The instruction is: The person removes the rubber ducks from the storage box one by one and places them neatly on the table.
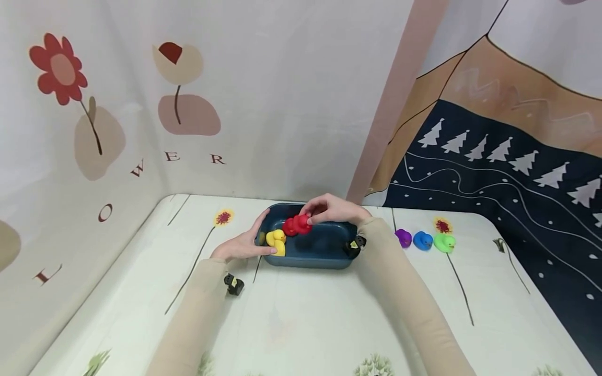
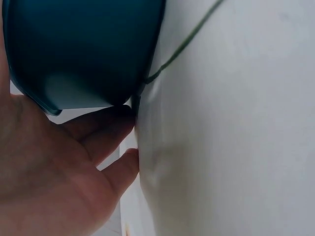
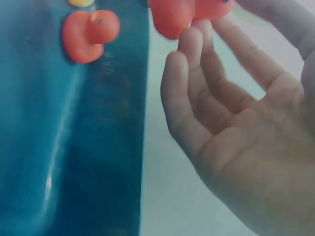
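My left hand [image 1: 243,245] grips the left end of a dark blue basin [image 1: 305,262], its thumb along the near rim. In the left wrist view, fingers [image 2: 106,132] lie against the basin's outer wall. My right hand [image 1: 335,210] pinches a red rubber duck [image 1: 302,224] above the basin. The right wrist view shows this held duck at the fingertips, cut off by the top edge. A second red duck [image 3: 82,40] rests on the basin floor. Beside it, yellow rubber duck shapes [image 1: 276,237] sit at the left end, partly hidden by my left thumb.
Right of the basin, a purple duck [image 1: 403,238], a blue duck [image 1: 423,241] and a green duck [image 1: 444,243] stand in a row on the white table cloth [image 1: 301,318]. Small black devices [image 1: 234,284] sit at both wrists. A printed curtain [image 1: 282,104] hangs behind.
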Available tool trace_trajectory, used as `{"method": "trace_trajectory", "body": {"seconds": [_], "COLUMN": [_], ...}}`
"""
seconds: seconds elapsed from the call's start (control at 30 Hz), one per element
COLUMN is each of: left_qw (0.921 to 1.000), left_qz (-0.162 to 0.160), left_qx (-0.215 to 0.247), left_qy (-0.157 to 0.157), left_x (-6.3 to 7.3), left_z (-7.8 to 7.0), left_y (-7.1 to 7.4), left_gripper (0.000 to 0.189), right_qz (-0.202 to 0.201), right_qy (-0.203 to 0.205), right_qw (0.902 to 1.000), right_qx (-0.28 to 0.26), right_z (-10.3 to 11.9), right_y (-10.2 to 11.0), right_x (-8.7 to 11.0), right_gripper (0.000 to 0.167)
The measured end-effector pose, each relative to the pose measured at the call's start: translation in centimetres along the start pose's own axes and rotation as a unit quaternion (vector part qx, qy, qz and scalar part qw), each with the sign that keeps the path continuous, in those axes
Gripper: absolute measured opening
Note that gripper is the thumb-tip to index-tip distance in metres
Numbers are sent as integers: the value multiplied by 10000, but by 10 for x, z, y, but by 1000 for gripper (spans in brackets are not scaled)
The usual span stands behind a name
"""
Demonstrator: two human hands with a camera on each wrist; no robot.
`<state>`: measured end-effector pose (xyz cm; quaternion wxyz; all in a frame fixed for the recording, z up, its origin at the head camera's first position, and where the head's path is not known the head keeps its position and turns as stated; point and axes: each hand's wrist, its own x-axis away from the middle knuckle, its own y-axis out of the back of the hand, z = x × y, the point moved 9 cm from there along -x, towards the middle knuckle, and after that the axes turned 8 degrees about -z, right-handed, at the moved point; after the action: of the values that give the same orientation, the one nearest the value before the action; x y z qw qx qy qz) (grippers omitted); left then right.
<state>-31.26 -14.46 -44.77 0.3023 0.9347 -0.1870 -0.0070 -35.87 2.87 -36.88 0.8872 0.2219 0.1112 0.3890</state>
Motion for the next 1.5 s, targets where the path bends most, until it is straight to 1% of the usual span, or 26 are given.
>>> {"method": "trace_trajectory", "body": {"seconds": [0.37, 0.53, 0.63, 0.87, 0.93, 1.07, 1.2, 1.33, 1.5], "left_qw": [10000, 9999, 9999, 9999, 9999, 9999, 10000, 10000, 9999], "left_qz": [-24, -36, -42, -58, -62, -36, -29, -19, -10], "left_qx": [53, 82, 92, 103, 102, 90, 86, 83, 94], "left_qy": [-45, -75, -60, -59, -67, -35, -17, -23, 49], "left_x": [0, 0, 0, -1, -1, -2, -2, -3, -1], "left_z": [3, 1, 1, 2, 3, 4, 4, 2, 2], "left_y": [-2, -1, -1, -1, -1, -1, -1, 0, -1], "left_gripper": [109, 108, 107, 107, 107, 107, 107, 107, 107], "right_qz": [-794, -1030, -1148, -1438, -1518, -1747, -1974, -2062, -2026], "right_qy": [-94, -153, -220, -269, -318, -570, -763, -823, -783], "right_qw": [9968, 9946, 9931, 9887, 9871, 9817, 9763, 9742, 9747], "right_qx": [91, 4, 38, 329, 408, 498, 443, 407, 532], "right_z": [2, 3, 3, 2, 1, -4, -9, -16, -23], "right_y": [23, 30, 34, 46, 49, 55, 59, 60, 58], "right_x": [26, 40, 50, 69, 75, 88, 102, 114, 126], "right_gripper": [31, 30, 31, 30, 31, 31, 31, 31, 31]}}
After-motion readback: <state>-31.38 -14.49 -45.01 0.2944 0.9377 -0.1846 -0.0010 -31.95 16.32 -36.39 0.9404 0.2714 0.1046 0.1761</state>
